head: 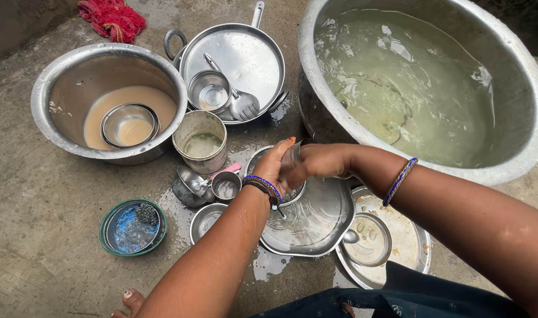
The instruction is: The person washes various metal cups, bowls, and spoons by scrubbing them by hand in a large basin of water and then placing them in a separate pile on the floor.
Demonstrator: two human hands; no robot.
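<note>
My left hand [275, 165] grips a small steel tumbler [291, 158] from the left, over a steel bowl [258, 158] and a wide steel plate [316, 221]. My right hand [316, 162] meets it from the right, fingers closed at the tumbler's mouth; the motion is blurred, so I cannot see whether it holds a scrubber. Both wrists wear blue bangles.
A huge metal basin [516, 135] of murky water stands at the right. At the left a big pot [51, 88] holds brown water and a bowl. Nearby are a lidded pan [245, 53] with a spatula, a steel cup [201, 141], a green soap dish [132, 228], more plates [410, 247], a red cloth [113, 17].
</note>
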